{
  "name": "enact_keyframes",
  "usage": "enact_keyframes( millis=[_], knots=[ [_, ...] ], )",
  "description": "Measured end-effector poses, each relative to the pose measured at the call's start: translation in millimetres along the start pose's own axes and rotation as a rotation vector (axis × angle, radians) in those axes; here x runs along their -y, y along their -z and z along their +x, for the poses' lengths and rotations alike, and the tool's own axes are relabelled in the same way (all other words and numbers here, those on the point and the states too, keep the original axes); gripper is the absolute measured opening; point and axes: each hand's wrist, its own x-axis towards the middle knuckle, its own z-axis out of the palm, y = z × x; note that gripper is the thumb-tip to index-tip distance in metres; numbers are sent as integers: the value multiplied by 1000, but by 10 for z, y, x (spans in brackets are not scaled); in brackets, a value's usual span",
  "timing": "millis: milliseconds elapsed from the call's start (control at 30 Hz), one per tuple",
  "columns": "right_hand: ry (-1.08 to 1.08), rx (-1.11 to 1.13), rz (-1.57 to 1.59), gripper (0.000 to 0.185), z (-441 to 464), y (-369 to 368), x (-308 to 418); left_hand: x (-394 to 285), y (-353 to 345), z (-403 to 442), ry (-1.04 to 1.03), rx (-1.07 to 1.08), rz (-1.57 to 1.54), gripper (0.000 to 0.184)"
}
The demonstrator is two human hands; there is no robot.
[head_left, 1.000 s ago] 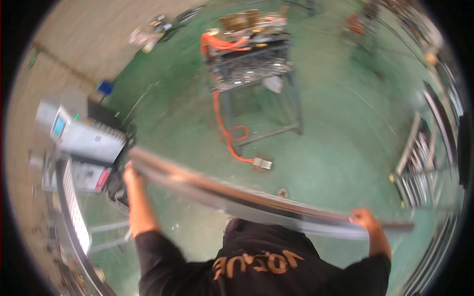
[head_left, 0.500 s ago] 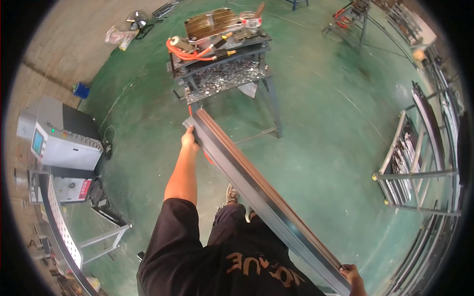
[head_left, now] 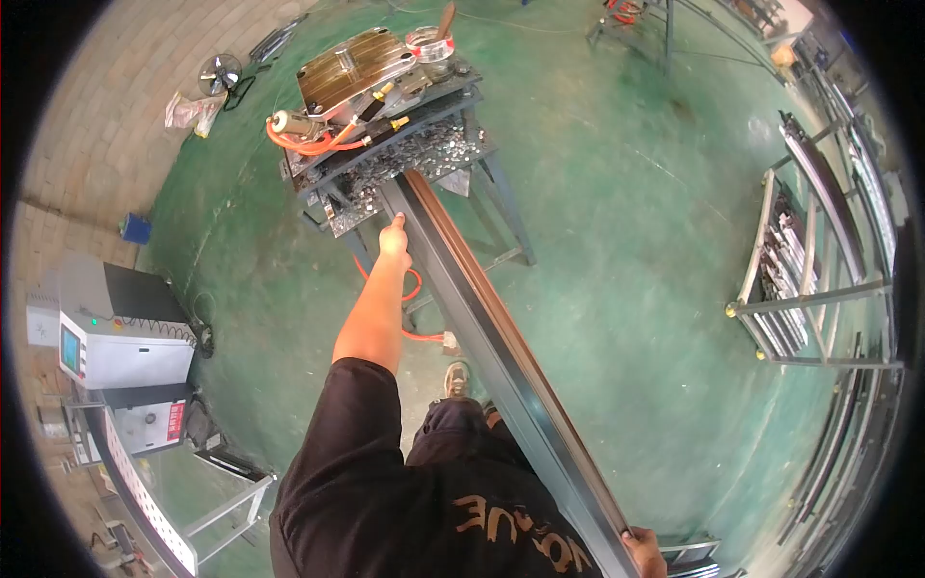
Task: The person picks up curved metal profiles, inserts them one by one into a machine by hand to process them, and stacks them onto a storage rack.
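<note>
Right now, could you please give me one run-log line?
left hand: holding far end of long bar | right hand: holding near end | workbench: ahead

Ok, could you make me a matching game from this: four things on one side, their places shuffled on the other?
1. Bare left hand
2. Bare right hand
3. Clear, red-banded round tub
4. Small blue container

A. On the green floor by the pale brick wall
B. Near the far end of the long grey-and-brown profile
C. On top of the dark metal stand
D. At the profile's near end

Pairs: 1-B, 2-D, 3-C, 4-A
</note>
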Motion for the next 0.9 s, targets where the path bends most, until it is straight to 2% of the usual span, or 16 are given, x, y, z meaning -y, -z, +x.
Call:
enact_keyframes(
  millis=[233,300,400,433,500,533,567,600,633,667,733,800,833,900],
  knots=[
    [-17,38,59,41,295,-397,-198,-46,25,287,-71,137,21,76],
    [-16,39,116,40,368,-477,-315,-109,-141,79,-71,-76,65,58],
    [-3,30,172,37,468,-515,-414,-230,-242,-354,-92,-72,131,68],
    [5,18,176,35,492,-544,-451,-163,-211,-348,-95,-73,138,68],
    [44,-25,157,35,591,-613,-509,6,-118,-375,-81,104,44,62],
    [84,-75,134,34,618,-636,-549,78,-183,-667,-118,40,129,60],
    [41,-33,211,37,592,-599,-371,280,-142,-770,-120,24,210,62],
    [44,-24,216,37,680,-576,-352,325,-213,-1224,-50,82,152,66],
    [85,34,184,38,775,-558,-377,683,-67,-1127,-76,160,109,70],
    [120,93,156,39,821,-581,-410,754,-115,-1514,-111,176,185,72],
    [98,127,151,40,861,-607,-390,1172,-139,-1867,-87,78,162,73],
    [228,-67,110,31,891,-709,-302,1303,-208,-2080,-72,24,135,68],
    [227,-61,115,31,918,-700,-248,1269,-249,-2164,-79,-10,122,66],
    [236,98,75,37,984,-683,-96,1188,-299,-2030,-86,-50,116,64]
  ],
)
